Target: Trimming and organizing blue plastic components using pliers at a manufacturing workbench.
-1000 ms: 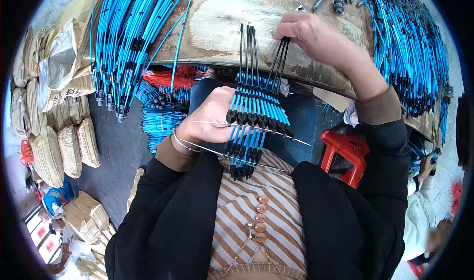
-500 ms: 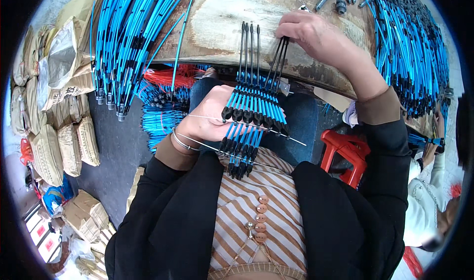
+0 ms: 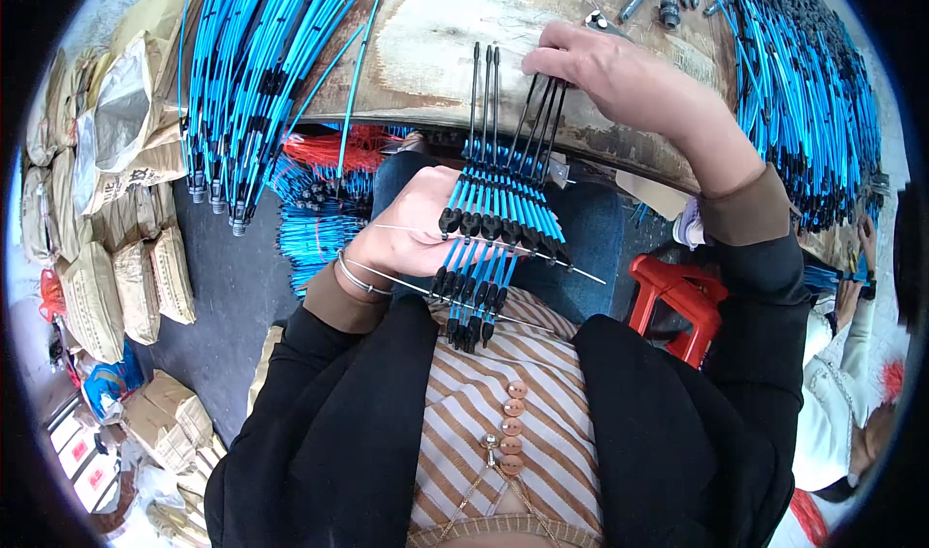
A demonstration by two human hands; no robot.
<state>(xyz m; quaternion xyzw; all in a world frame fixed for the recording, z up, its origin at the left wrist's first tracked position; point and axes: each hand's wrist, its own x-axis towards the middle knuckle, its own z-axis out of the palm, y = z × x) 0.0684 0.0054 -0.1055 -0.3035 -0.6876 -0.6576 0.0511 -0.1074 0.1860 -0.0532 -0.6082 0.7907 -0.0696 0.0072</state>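
A flat set of folding umbrella ribs [image 3: 505, 203], blue with black joints, spreads over my lap. My left hand [image 3: 418, 224] is closed round its left side, partly hidden under it. Two thin pale wires [image 3: 584, 275] run crosswise through the black joints. From the set's far end, black rods [image 3: 492, 93] point toward the table, three at the left and several fanned at the right. My right hand [image 3: 605, 69] is above the right-hand rods, thumb and fingers pinched at the tip of one; the exact contact is hard to see.
The worn wooden table [image 3: 435, 84] carries blue rib bundles [image 3: 261, 74] at left and a larger pile [image 3: 803, 103] at right. Dark metal fittings [image 3: 668, 11] lie at the back. A red stool [image 3: 677, 306] stands right of my knees; paper sacks [image 3: 97, 301] are stacked left.
My right hand has shifted a little left. The right-hand black rods, bunched together before, now stand fanned apart. My left hand and the rib set have barely moved.
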